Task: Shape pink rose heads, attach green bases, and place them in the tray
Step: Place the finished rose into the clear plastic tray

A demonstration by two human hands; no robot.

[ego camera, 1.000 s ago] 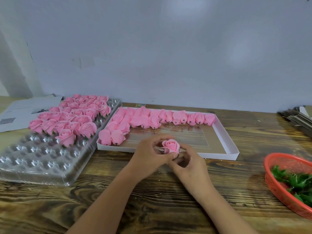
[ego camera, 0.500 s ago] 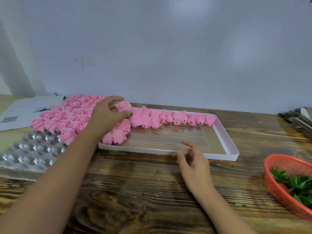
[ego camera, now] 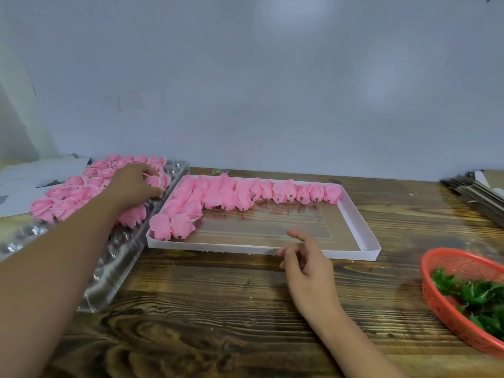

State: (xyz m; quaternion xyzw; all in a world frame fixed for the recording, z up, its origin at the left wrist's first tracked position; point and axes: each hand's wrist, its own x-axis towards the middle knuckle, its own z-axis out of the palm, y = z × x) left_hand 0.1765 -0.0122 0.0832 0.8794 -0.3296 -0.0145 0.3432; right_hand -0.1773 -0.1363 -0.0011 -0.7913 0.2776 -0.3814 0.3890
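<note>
My left hand (ego camera: 135, 185) reaches over the clear plastic tray (ego camera: 114, 274) at the left, and its fingers and thumb curl round one pink rose head (ego camera: 156, 182) among the several standing there. Rows of pink rose heads (ego camera: 245, 192) with dark bases lie along the back and left of the white tray (ego camera: 360, 214). My right hand (ego camera: 306, 261) hovers at the white tray's front edge, fingers relaxed and empty. A red basket (ego camera: 426, 271) at the right holds green bases (ego camera: 477, 296).
The wooden table (ego camera: 218, 309) runs up to a pale wall. Sheets of paper (ego camera: 41, 173) lie at the back left. A stack of flat cardboard (ego camera: 477, 192) sits at the back right. The clear tray's near cups hold nothing.
Both hands held one rose head at the table's middle. My left hand then carried it toward the white tray's back left and has since moved onto the clear tray's roses. My right hand let go and stayed.
</note>
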